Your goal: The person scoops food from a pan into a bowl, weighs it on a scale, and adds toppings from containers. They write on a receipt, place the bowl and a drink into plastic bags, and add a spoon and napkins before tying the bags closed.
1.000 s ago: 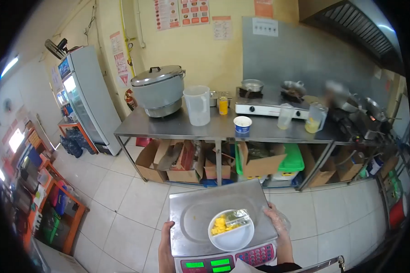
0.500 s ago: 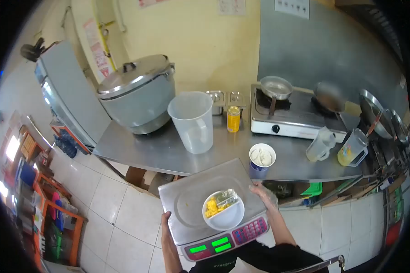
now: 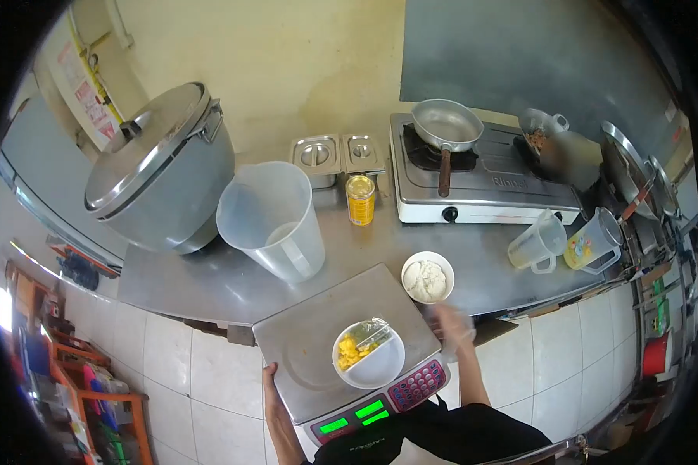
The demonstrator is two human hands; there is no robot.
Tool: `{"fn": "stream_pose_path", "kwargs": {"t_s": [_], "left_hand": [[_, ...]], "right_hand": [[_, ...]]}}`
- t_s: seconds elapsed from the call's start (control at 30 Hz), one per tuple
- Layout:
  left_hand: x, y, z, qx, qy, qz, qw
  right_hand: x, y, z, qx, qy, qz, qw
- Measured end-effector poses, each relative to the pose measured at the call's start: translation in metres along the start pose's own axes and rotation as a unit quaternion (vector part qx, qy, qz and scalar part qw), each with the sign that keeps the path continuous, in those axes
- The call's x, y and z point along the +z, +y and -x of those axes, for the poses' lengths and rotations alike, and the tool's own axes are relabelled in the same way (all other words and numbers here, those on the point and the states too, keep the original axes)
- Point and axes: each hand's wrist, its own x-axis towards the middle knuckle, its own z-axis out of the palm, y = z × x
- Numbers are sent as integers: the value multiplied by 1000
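Note:
My left hand (image 3: 271,391) grips the left edge of a digital weighing scale (image 3: 298,349) with a steel platform and lit green displays. On the platform sits a round white divided bowl (image 3: 382,364). One side of it holds yellow food pieces (image 3: 353,353) and a small clear plastic-wrapped packet (image 3: 372,332); the other is bare white. My right hand (image 3: 454,329), in what looks like a clear plastic glove, is off the scale by its right side. Motion smears its fingers. Just beyond it stands a paper cup (image 3: 406,283) filled with white, powdery-looking stuff (image 3: 426,280).
On the steel counter (image 3: 349,256) stand a big lidded pot (image 3: 167,174), a clear plastic pitcher (image 3: 275,225), a yellow can (image 3: 361,201) and lidded steel containers (image 3: 316,155). A gas stove (image 3: 488,186) holds pans (image 3: 447,128). Two measuring jugs (image 3: 539,242) are at the right.
My right hand has let go of the scale's right edge and is moving beside the cup. The scale with the bowl sits closer against the counter. The view has tilted down and shifted.

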Motion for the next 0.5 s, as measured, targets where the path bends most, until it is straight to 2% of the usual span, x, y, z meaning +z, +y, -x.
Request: {"fn": "stream_pose_path", "kwargs": {"t_s": [0.07, 0.13, 0.17, 0.27, 0.37, 0.43, 0.5], "left_hand": [[1, 4, 0, 7, -5, -10, 1000], [2, 6, 2, 12, -13, -18, 1000], [2, 6, 4, 13, -16, -22, 1000], [8, 9, 7, 17, -27, -39, 999], [25, 7, 9, 17, -48, -64, 997], [42, 1, 2, 15, -72, -75, 994], [59, -11, -10, 16, -102, -84, 991]], "right_hand": [[-15, -1, -23, -1, 100, 71, 992], [-17, 9, -75, -87, 170, 230, 954], [-16, 26, -105, -164, 173, 352, 905], [-27, 24, -118, -193, 209, 247, 926], [-66, 30, -101, -223, 204, 463, 833], [-92, 52, -102, -263, 299, 457, 795], [-115, 92, -133, -243, 338, 237, 878]]}}
